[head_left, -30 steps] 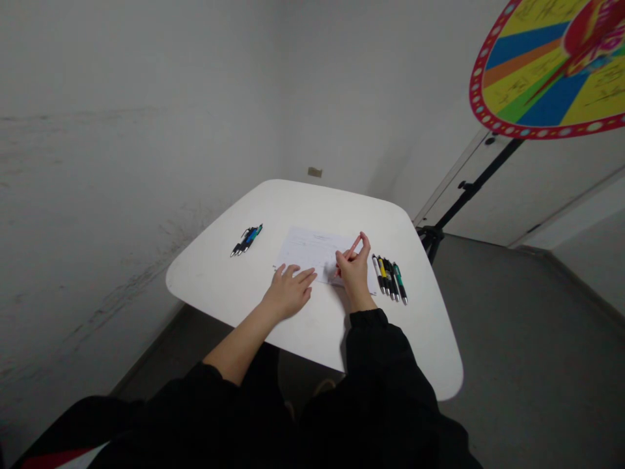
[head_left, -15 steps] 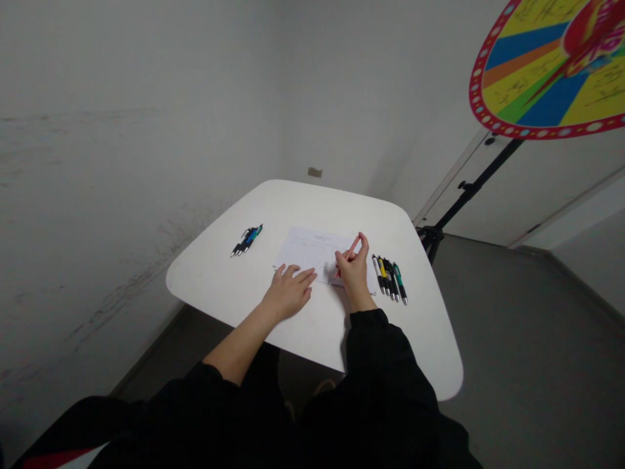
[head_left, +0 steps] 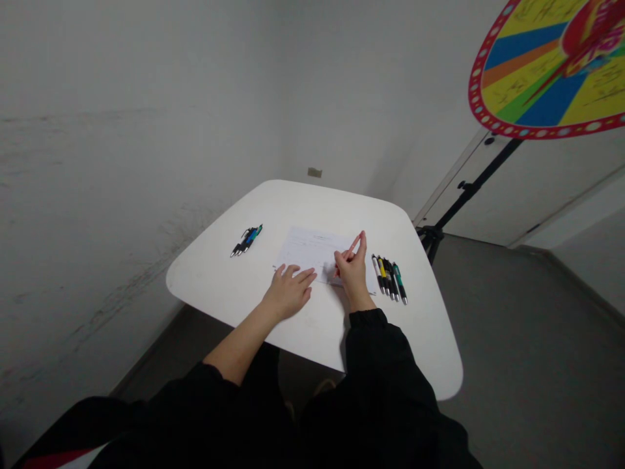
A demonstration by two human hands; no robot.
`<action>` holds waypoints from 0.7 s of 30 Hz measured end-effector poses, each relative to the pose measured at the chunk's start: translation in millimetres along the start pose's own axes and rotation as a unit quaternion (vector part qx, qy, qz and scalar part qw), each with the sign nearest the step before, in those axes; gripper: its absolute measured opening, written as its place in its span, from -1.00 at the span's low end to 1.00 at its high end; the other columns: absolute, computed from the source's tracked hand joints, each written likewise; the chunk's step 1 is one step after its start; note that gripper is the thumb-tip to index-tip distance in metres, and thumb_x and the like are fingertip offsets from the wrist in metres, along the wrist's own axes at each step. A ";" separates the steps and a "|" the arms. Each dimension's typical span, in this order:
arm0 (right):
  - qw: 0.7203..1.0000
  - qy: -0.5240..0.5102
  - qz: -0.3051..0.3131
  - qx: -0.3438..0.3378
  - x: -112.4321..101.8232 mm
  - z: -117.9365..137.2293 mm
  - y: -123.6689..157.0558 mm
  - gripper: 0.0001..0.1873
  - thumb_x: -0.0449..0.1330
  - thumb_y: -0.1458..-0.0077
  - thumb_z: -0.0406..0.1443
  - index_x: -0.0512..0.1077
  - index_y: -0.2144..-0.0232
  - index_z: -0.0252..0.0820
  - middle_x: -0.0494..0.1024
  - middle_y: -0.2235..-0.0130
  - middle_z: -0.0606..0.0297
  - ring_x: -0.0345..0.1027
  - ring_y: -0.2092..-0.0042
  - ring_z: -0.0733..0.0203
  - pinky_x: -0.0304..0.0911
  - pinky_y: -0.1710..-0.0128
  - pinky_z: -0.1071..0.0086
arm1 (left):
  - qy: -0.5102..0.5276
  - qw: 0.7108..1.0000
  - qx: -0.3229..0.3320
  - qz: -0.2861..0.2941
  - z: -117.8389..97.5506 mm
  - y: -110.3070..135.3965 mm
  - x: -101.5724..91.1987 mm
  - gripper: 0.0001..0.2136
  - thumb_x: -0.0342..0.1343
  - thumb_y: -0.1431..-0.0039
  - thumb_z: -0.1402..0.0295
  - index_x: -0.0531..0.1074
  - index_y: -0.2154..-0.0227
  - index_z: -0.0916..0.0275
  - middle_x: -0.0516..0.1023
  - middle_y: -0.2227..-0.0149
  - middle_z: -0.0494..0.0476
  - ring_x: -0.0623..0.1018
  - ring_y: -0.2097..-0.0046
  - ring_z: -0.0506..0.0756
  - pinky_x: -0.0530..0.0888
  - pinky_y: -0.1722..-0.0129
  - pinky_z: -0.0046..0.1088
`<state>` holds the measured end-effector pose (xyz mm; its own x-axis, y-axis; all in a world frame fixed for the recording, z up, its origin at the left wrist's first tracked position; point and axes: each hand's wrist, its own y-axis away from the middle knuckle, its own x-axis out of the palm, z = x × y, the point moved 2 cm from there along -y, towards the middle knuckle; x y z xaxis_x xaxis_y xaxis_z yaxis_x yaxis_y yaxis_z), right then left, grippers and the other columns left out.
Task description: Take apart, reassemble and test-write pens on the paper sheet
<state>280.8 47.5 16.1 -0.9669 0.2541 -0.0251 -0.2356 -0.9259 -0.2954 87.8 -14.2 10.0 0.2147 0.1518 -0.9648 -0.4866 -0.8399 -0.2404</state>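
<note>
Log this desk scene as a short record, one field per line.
Left hand: fingers spread over the paper's near edge
Right hand: gripping a pink pen over the paper
Paper: on the white table; text too small to read
Right side: row of pens
Left side: pen cluster
Background: multicoloured wheel on black stand

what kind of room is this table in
Perhaps an office or activity-room corner: a white table bearing a sheet of paper and pens, a scuffed wall beside it, and a colourful wheel nearby, though its purpose isn't certain.
</note>
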 end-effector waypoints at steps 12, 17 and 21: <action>0.998 0.044 -0.039 0.004 -12.3 5.6 6.5 -0.15 0.23 -0.18 -0.06 0.12 -0.43 -0.15 0.30 0.51 0.54 0.19 0.51 0.29 0.18 0.49 0.43 | -0.002 1.000 0.003 -0.008 0.4 0.7 0.9 -0.55 -0.13 -0.45 0.26 0.32 -0.33 -0.03 0.35 -0.39 -0.03 0.33 -0.32 0.34 0.14 -0.34 0.18; 0.994 0.088 -0.067 -0.023 -27.3 12.8 16.5 -0.31 0.25 -0.14 -0.01 0.43 -0.24 -0.20 0.37 0.45 0.43 0.21 0.47 0.29 0.17 0.48 0.40 | -0.007 1.000 0.006 -0.009 0.7 0.7 2.1 -0.55 -0.12 -0.44 0.26 0.32 -0.33 -0.04 0.35 -0.38 -0.02 0.33 -0.32 0.34 0.15 -0.33 0.19; 0.992 0.095 -0.076 -0.013 -44.1 12.1 25.2 -0.35 0.25 -0.13 0.02 0.53 -0.15 -0.23 0.41 0.41 0.37 0.11 0.54 0.35 0.08 0.58 0.39 | -0.005 1.000 0.008 -0.014 2.0 0.9 3.0 -0.54 -0.12 -0.44 0.26 0.33 -0.33 -0.04 0.37 -0.38 -0.01 0.34 -0.31 0.34 0.15 -0.33 0.18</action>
<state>316.3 9.6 21.3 -0.8836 0.4413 -0.1565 -0.3733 -0.8657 -0.3336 86.4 -13.4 6.7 0.2197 0.1795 -0.9589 -0.4942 -0.8270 -0.2680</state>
